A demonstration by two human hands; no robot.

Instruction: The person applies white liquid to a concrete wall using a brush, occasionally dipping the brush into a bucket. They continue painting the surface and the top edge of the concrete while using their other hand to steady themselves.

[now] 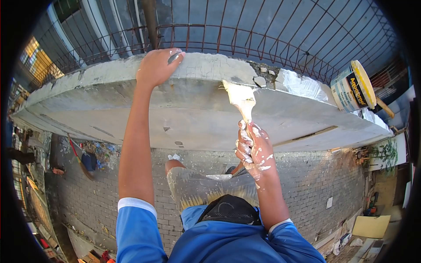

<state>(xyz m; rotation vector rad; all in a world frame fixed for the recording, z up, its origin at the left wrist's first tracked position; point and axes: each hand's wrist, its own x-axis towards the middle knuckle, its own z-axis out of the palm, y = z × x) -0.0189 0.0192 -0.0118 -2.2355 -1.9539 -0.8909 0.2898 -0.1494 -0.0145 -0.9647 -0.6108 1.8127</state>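
Observation:
A paintbrush (242, 100) loaded with cream-white paint is gripped in my right hand (254, 147), its bristles up against the front edge of the wall top. White paint is smeared over that hand's fingers and knuckles. My left hand (158, 66) rests on the grey concrete wall top (210, 66), fingers curled and thumb tip near the index finger. A dark grey patch shows between them; I cannot tell whether it is something held. White coating (302, 84) covers the ledge right of the brush. Beyond it stands a yellow-rimmed Aquaproof bucket (351, 90), tilted in this view.
Rusty wire mesh (263, 37) runs along the wall's far side. Broken concrete chunks (260, 81) lie in a chipped section of the ledge. A wooden handle (386, 107) sticks out by the bucket. Below are grey paving (302, 193) and a broom (83, 168) at left.

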